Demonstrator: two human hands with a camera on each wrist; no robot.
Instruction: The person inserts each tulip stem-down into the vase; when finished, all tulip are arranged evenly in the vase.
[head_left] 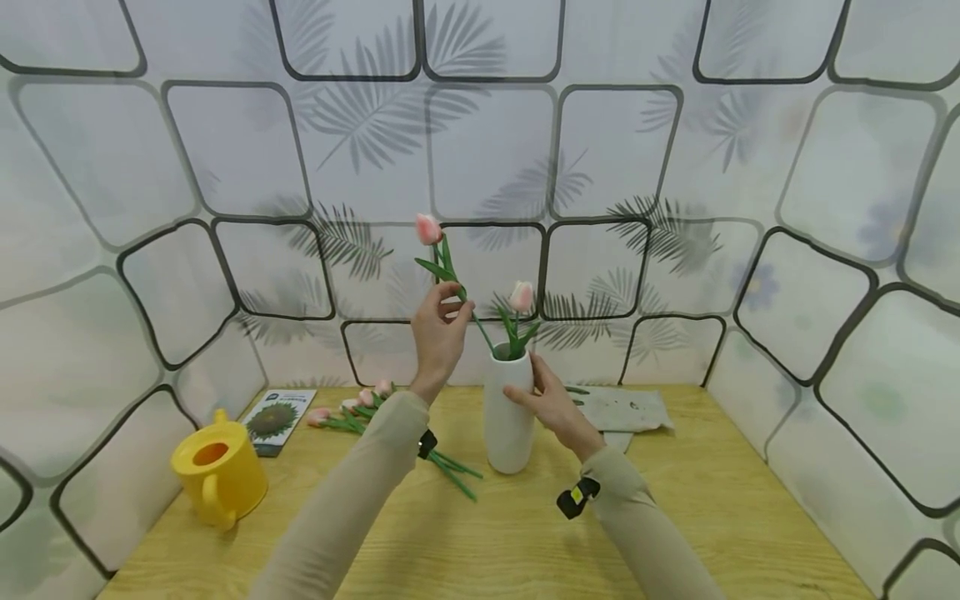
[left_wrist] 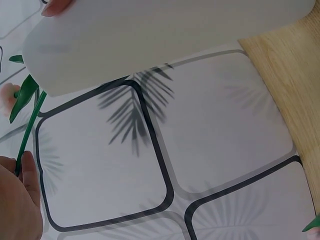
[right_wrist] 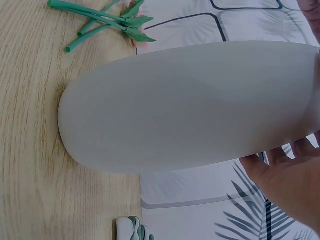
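Note:
A tall white vase [head_left: 510, 417] stands upright on the wooden table. My right hand [head_left: 555, 404] grips its upper right side, thumb across the front; the right wrist view shows the same hand [right_wrist: 292, 180] against the vase [right_wrist: 190, 107]. Between thumb and fingers, my left hand [head_left: 438, 333] pinches the green stem of a pink artificial tulip [head_left: 428, 229], tilted to the left. Its stem's lower end goes into the vase mouth. Another pale pink tulip [head_left: 521, 297] stands in the vase. In the left wrist view, the left hand [left_wrist: 22, 200] holds the stem [left_wrist: 31, 125].
Several pink tulips [head_left: 365, 400] lie on the table [head_left: 465, 550], partly behind my left forearm. A yellow watering can [head_left: 232, 475] stands at the left, beside a card with a sunflower-like picture [head_left: 273, 419]. Behind my right hand lies a pale grey cloth-like item [head_left: 622, 408].

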